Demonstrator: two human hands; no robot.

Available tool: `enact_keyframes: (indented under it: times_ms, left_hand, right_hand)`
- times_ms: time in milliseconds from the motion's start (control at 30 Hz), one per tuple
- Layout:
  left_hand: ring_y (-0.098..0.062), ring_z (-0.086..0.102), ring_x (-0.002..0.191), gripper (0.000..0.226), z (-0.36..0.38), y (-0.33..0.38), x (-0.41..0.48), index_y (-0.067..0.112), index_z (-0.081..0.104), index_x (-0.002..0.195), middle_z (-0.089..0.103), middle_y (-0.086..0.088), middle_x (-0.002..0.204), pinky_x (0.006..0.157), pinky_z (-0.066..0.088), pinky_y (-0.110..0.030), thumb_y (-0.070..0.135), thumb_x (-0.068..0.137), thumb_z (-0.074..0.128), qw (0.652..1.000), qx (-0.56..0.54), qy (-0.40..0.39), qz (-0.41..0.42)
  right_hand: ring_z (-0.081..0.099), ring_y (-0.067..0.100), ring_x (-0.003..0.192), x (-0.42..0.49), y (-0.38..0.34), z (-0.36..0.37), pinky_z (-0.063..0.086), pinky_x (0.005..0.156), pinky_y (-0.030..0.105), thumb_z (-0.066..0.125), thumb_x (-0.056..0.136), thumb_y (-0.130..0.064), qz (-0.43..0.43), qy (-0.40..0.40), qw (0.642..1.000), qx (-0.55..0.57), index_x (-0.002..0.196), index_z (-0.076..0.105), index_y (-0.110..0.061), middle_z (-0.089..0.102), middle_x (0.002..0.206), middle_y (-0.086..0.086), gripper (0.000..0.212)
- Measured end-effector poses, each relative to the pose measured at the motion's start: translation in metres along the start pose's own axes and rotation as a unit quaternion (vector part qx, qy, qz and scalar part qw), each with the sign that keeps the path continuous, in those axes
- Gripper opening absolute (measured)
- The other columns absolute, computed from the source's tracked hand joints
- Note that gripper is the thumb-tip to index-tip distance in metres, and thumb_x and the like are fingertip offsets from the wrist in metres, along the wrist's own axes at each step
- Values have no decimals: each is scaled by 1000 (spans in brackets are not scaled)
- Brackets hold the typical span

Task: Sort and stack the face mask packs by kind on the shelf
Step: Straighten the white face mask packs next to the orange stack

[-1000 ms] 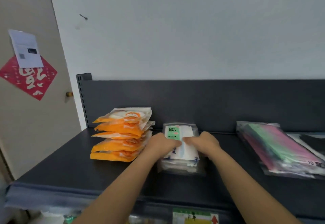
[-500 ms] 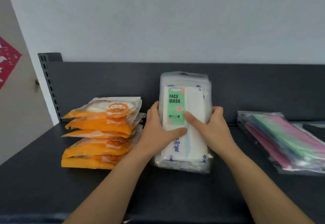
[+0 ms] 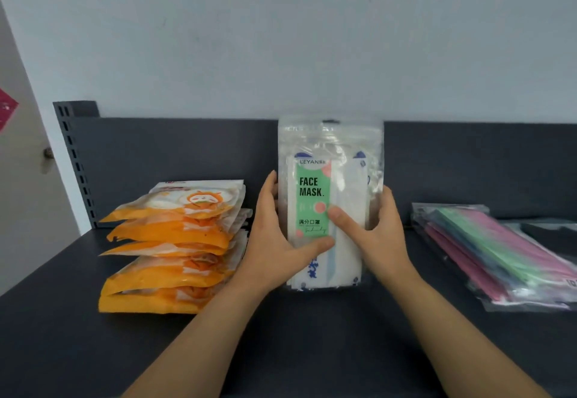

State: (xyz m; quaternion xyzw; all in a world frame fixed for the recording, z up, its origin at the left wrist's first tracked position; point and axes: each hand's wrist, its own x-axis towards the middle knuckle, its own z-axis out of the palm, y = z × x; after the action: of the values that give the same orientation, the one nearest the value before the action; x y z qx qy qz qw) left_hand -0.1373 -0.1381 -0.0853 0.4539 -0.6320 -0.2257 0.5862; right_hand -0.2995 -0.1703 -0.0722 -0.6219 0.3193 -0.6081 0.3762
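Observation:
Both hands hold a bundle of clear face mask packs (image 3: 331,160) with a green "FACE MASK" label, stood upright on its lower edge on the dark shelf (image 3: 296,344). My left hand (image 3: 281,241) grips its left side, thumb across the front. Gripping the right side is my right hand (image 3: 374,238), its thumb on the label. To the left a stack of several orange mask packs (image 3: 171,248) lies flat. At the right lies a clear pack of coloured masks (image 3: 499,254), pink and green.
The shelf's dark back panel (image 3: 175,151) rises behind the stacks, with a slotted upright (image 3: 73,160) at its left end. A pale wall stands above. A door with a red paper (image 3: 6,110) is at the far left. A black pack (image 3: 549,235) lies at the far right.
The clear pack bundle went from lying flat under my hands to standing upright on its lower edge. The view has moved closer to the shelf.

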Motion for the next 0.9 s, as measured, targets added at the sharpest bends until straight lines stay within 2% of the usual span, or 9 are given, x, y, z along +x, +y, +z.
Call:
enact_keyframes:
  times_ms: [100, 200, 300, 400, 533, 600, 700, 800, 900]
  left_hand:
    - [-9, 59, 117, 103, 2, 1, 0, 33, 27, 144, 54, 8, 131, 82, 59, -32, 29, 62, 88, 1000, 16, -10, 9]
    - [-9, 63, 109, 88, 2, 9, -2, 26, 35, 139, 60, 9, 123, 73, 60, -28, 16, 69, 86, 1000, -12, -3, 10]
    - [-8, 62, 115, 91, 3, 11, 1, 25, 29, 143, 59, 8, 128, 84, 58, -31, 7, 71, 83, 997, -75, -11, -6]
    - [-11, 66, 108, 76, 0, 11, 6, 28, 40, 129, 64, 4, 123, 88, 57, -36, 10, 70, 85, 987, -96, -44, -124]
    - [-11, 71, 89, 43, -7, 8, 7, 21, 59, 102, 71, 3, 100, 81, 58, -30, 20, 69, 87, 952, -38, -86, -291]
    - [-7, 67, 84, 35, -7, 6, 6, 29, 59, 88, 68, 9, 93, 78, 56, -25, 29, 68, 86, 950, 40, -91, -297]
    - [-10, 62, 97, 34, -3, 4, 5, 36, 51, 80, 63, 9, 105, 84, 54, -27, 42, 68, 82, 948, 165, -93, -257]
    - [-15, 54, 114, 39, 3, 2, 4, 31, 57, 106, 55, 3, 122, 90, 49, -27, 46, 74, 74, 946, 244, -83, -198]
    - [-13, 41, 126, 59, 6, 5, 2, 19, 47, 134, 43, 5, 137, 91, 36, -20, 45, 84, 66, 940, 302, -56, -146]
  right_hand:
    - [70, 16, 99, 1, 3, -1, 60, 76, 42, 86, 54, -46, 4, -5, 1000, 14, 110, 51, -20, 70, 110, -1, 71]
    - [71, 15, 95, 3, 2, 1, 60, 75, 41, 84, 57, -46, -2, 0, 1000, -3, 106, 52, -22, 70, 107, -1, 63]
    - [72, 9, 89, 8, -2, -1, 59, 71, 27, 77, 64, -41, -1, 1, 1000, -14, 107, 57, -21, 72, 103, -3, 52]
    - [74, 16, 85, 14, 2, -6, 60, 77, 39, 75, 68, -47, 99, -53, 991, -74, 103, 65, -18, 75, 99, 1, 46]
    - [73, 19, 79, 9, 11, -8, 57, 84, 41, 72, 76, -50, 256, -147, 931, -215, 86, 73, -16, 77, 83, 0, 35]
    - [69, 16, 77, 8, 7, -6, 56, 81, 36, 69, 77, -55, 269, -152, 908, -282, 79, 64, -22, 71, 80, -5, 34]
    - [60, 12, 78, 8, 6, -2, 48, 70, 31, 58, 75, -70, 252, -150, 867, -404, 80, 56, -28, 62, 85, -9, 42]
    - [58, 20, 93, 9, 16, 1, 43, 64, 33, 44, 70, -84, 224, -142, 831, -489, 99, 61, -21, 58, 114, 5, 72]
    - [54, 28, 114, 8, 13, 0, 42, 74, 35, 44, 75, -80, 212, -112, 830, -503, 130, 49, -9, 45, 133, 11, 90]
